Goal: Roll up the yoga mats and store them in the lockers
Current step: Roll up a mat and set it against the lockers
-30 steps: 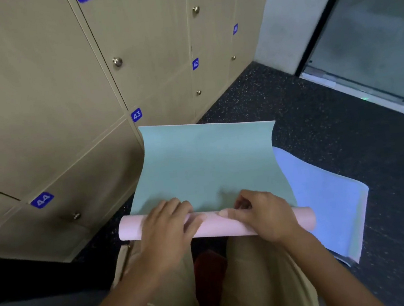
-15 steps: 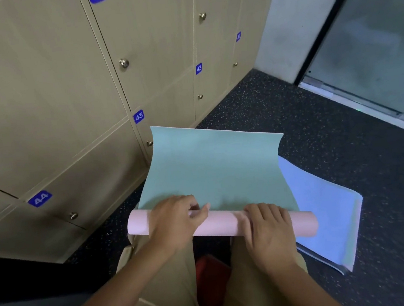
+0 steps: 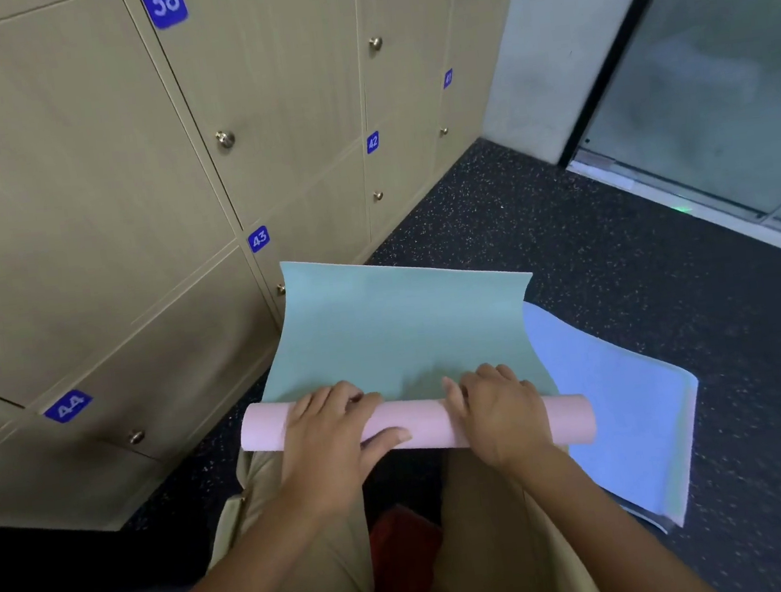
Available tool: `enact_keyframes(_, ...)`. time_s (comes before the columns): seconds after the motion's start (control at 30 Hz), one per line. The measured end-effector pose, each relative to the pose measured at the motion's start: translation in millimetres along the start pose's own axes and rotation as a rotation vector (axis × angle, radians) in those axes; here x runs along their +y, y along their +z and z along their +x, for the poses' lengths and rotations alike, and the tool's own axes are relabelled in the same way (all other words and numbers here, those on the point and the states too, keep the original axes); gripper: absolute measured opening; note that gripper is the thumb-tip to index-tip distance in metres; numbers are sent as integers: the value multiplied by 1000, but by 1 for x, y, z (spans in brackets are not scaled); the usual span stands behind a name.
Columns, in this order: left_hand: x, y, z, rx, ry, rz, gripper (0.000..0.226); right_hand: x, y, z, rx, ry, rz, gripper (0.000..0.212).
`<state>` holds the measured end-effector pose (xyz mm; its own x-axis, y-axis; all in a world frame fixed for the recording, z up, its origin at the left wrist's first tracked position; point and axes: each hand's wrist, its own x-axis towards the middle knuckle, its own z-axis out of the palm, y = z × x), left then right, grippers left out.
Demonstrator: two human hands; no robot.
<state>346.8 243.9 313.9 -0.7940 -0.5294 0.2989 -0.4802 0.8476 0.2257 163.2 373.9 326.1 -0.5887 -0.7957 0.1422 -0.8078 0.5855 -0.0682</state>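
Mat [image 3: 398, 338] half rolled, its pink roll gripped by left hand [image 3: 331, 436] and right hand [image 3: 501, 412], blue mat [image 3: 625, 405] partly hidden beneath, lockers [image 3: 74, 185] close at left, dark floor [image 3: 643, 267] open at right

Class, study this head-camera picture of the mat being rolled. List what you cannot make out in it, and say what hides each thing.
1. Inside of the beige numbered lockers: all doors in view are closed.
2. Middle of the pink rolled part of the mat: covered by the left hand and right hand.
3. What lies under the blue flat mat: only layered edges show.
4. Small blue label on the far locker: too small to read surely.
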Motion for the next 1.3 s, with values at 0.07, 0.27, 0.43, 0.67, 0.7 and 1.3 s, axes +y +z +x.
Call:
enact_keyframes(0.07, -3, -3, 10, -46, -22, -28, 61, 2, -3, 0, 49, -26, 51, 45)
enact_keyframes(0.27, -7, -23, 51, -439, -220, -246, 72, 8, -8, -22, 168, -19, -1, 32)
enact_keyframes(0.43, -10, -26, 66, -533, -274, -342, 70, 13, -1, -18, 124, -10, 15, 34)
enact_keyframes(0.67, -7, 1, 39, 17, 0, -238, 36, 14, -1, 22, 36, -12, -34, 41)
enact_keyframes(0.7, -8, 5, 34, 20, 14, -185, 43, 15, -2, 29, -39, -10, -52, 39)
enact_keyframes(1.3, -18, -8, 96, -568, -137, -207, 46, 26, 20, 19, 67, -19, 21, 42)
